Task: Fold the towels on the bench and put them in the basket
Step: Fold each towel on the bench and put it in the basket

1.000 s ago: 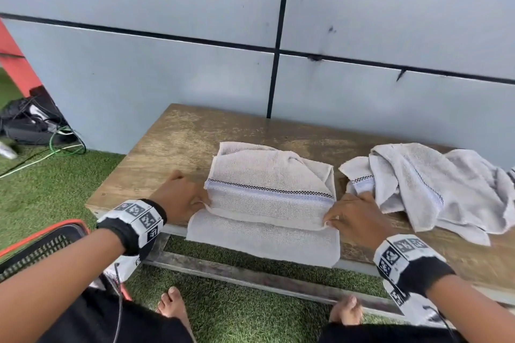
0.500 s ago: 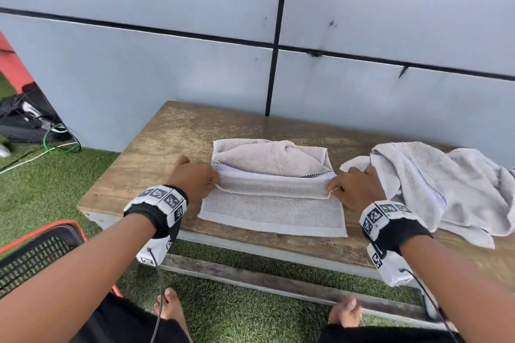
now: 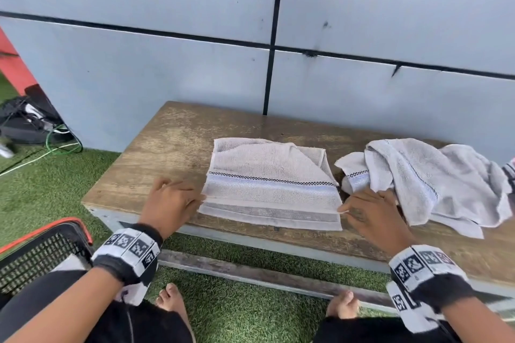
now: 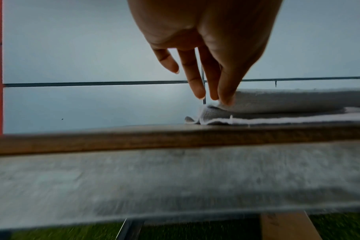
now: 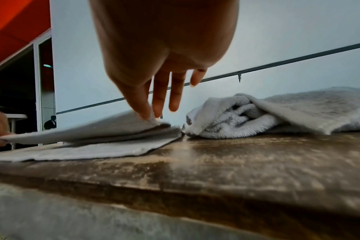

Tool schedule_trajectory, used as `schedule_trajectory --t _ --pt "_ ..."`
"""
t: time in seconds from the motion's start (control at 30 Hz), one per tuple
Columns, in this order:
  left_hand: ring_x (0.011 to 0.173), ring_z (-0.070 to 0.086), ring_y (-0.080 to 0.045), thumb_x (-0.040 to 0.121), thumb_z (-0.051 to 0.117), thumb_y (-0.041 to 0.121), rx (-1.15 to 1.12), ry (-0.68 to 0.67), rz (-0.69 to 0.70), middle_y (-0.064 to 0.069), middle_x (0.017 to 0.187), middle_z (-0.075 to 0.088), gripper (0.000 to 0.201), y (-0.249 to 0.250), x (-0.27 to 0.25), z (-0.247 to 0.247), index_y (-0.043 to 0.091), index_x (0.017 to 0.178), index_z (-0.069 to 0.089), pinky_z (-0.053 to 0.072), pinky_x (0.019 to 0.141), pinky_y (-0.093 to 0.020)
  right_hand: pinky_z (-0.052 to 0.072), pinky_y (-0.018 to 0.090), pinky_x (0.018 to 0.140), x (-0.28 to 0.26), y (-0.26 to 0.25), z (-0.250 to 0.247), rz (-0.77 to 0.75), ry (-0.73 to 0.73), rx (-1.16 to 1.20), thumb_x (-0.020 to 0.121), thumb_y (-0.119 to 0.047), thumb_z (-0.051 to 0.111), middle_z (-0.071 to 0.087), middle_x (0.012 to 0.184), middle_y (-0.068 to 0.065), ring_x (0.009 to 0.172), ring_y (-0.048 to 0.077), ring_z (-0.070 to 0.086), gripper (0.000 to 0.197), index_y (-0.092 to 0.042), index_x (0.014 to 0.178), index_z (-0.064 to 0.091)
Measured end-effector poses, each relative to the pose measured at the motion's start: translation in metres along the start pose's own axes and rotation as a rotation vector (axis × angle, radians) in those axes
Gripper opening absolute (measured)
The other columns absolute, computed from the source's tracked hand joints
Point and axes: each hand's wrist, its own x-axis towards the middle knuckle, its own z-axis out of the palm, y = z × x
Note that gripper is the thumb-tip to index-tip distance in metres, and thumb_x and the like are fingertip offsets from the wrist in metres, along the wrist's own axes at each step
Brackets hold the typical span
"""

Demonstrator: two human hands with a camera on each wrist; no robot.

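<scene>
While the left hand (image 3: 171, 203) and right hand (image 3: 370, 213) each pinch an end of the half-folded grey striped terry towel (image 3: 271, 186) at centre frame on the worn wooden bench (image 3: 167, 153), uneven pulls would likely skew its edges.

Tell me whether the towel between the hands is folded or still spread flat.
Folded: the towel lies in stacked layers, and both wrist views show an upper layer over a lower one.

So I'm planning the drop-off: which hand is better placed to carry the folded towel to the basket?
Left hand, probably: it pinches the folded towel at the end nearer the basket, lower left. The right hand is farther away.
</scene>
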Motion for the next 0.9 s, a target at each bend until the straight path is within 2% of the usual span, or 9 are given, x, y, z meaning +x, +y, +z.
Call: schedule_trajectory --t 0.13,0.2,0.27,0.43,0.5,0.6,0.7,0.83,0.9 --pt "0.073 0.065 -0.01 0.065 0.083 0.023 -0.023 -0.044 -0.019 0.017 0.081 0.07 0.021 -0.002 -0.009 0.01 0.034 0.08 0.073 0.021 0.078 -0.026 0.021 0.025 0.082 -0.006 0.004 0.006 -0.065 -0.001 -0.026 0.073 -0.02 0.076 0.063 0.084 -0.021 0.082 0.007 0.062 0.018 -0.034 0.083 0.068" --pt "0.074 0.065 -0.01 0.065 0.083 0.02 -0.027 -0.043 -0.032 0.017 0.082 0.07 0.023 -0.002 -0.009 0.013 0.034 0.081 0.074 0.024 0.078 -0.028 0.035 0.035 0.087 -0.009 0.009 0.012 -0.056 -0.01 -0.019 0.074 -0.021 0.074 0.06 0.086 -0.023 0.081 0.005 0.06 0.019 -0.035 0.086 0.068" --pt "0.075 0.065 -0.011 0.067 0.082 0.017 -0.025 -0.05 -0.041 0.016 0.084 0.07 0.025 -0.002 -0.009 0.014 0.033 0.084 0.074 0.026 0.078 -0.029 0.044 0.043 0.083 -0.011 0.011 0.019 -0.042 -0.021 -0.001 0.078 -0.025 0.067 0.058 0.088 -0.024 0.083 0.006 0.059 0.015 -0.035 0.089 0.069" --pt "0.076 0.065 -0.011 0.07 0.079 0.012 -0.028 -0.094 -0.002 0.016 0.088 0.069 0.029 -0.008 -0.013 0.02 0.032 0.09 0.074 0.025 0.074 -0.029 0.025 0.03 0.08 -0.012 0.002 0.025 -0.033 -0.032 -0.042 0.074 -0.025 0.073 0.064 0.087 -0.019 0.084 0.008 0.059 0.019 -0.036 0.09 0.072" --pt "0.078 0.065 -0.012 0.073 0.076 0.013 -0.034 -0.114 0.006 0.016 0.091 0.067 0.028 -0.009 -0.014 0.022 0.031 0.093 0.073 0.026 0.075 -0.03 0.023 0.029 0.082 -0.013 0.002 0.026 -0.018 -0.034 -0.043 0.075 -0.024 0.074 0.064 0.086 -0.019 0.083 0.008 0.058 0.02 -0.036 0.091 0.072" --pt "0.086 0.062 -0.01 0.081 0.06 0.031 -0.043 -0.141 0.002 0.016 0.096 0.065 0.021 -0.007 -0.015 0.02 0.031 0.099 0.072 0.029 0.08 -0.031 0.026 0.033 0.09 -0.015 0.002 0.025 0.025 -0.073 -0.028 0.08 -0.027 0.069 0.063 0.092 -0.019 0.091 0.009 0.057 0.021 -0.035 0.099 0.07" --pt "0.096 0.057 -0.005 0.074 0.043 0.053 -0.065 -0.19 -0.018 0.018 0.101 0.061 0.045 -0.005 -0.014 0.016 0.033 0.103 0.07 0.022 0.088 -0.028 0.021 0.028 0.096 -0.017 0.001 0.023 0.055 -0.177 -0.06 0.086 -0.04 0.058 0.06 0.105 -0.02 0.106 0.006 0.052 0.026 -0.038 0.111 0.064" --pt "0.101 0.051 0.0 0.067 0.051 0.073 -0.056 -0.29 0.082 0.021 0.103 0.057 0.054 -0.01 -0.018 0.014 0.037 0.106 0.065 0.023 0.094 -0.025 0.013 0.022 0.095 -0.021 -0.002 0.019 0.073 -0.225 -0.093 0.077 -0.068 0.035 0.056 0.109 -0.023 0.112 0.003 0.045 0.05 -0.042 0.112 0.06" --pt "0.097 0.053 -0.001 0.065 0.059 0.07 -0.03 -0.296 0.124 0.021 0.101 0.059 0.048 -0.011 -0.021 0.013 0.038 0.101 0.066 0.028 0.093 -0.026 0.013 0.021 0.095 -0.025 -0.002 0.017 0.057 -0.222 -0.09 0.068 -0.078 0.03 0.053 0.106 -0.026 0.107 -0.001 0.04 0.06 -0.045 0.109 0.058"
